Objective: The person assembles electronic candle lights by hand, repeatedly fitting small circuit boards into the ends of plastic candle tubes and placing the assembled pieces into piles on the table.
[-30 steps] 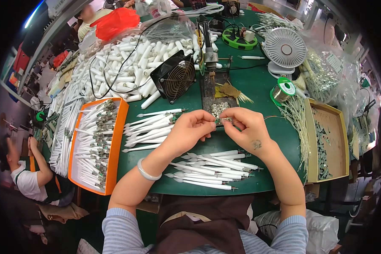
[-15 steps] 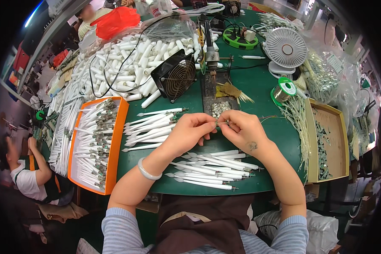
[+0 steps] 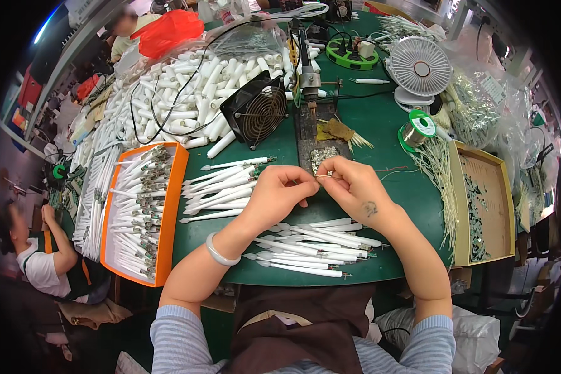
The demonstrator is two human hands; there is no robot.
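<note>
My left hand (image 3: 283, 194) and my right hand (image 3: 357, 186) meet over the middle of the bench, thumbs and forefingers pinched tip to tip. In my right hand are thin wires (image 3: 389, 170), one reddish and one pale, trailing out to the right. Whatever lies between my left fingertips is too small and covered to make out. White candle-shaped sticks with flame-like tips lie in two groups: one pile (image 3: 221, 187) beside my left hand, another pile (image 3: 318, 248) below both hands, between my forearms. Just beyond my fingertips is a patch of silvery solder bits (image 3: 323, 157).
A soldering iron on a stand (image 3: 310, 81) rises behind my hands, beside a black fan (image 3: 255, 112). Left stands an orange box (image 3: 176, 215) of sticks; right, a solder spool (image 3: 421, 128) and a cardboard tray (image 3: 508, 212) of small boards. White tubes (image 3: 187, 93) are heaped behind.
My fingertips have come closer together, and my left fingers have curled in. The wire ends to the right of my right hand have shifted slightly. The piles of sticks look the same.
</note>
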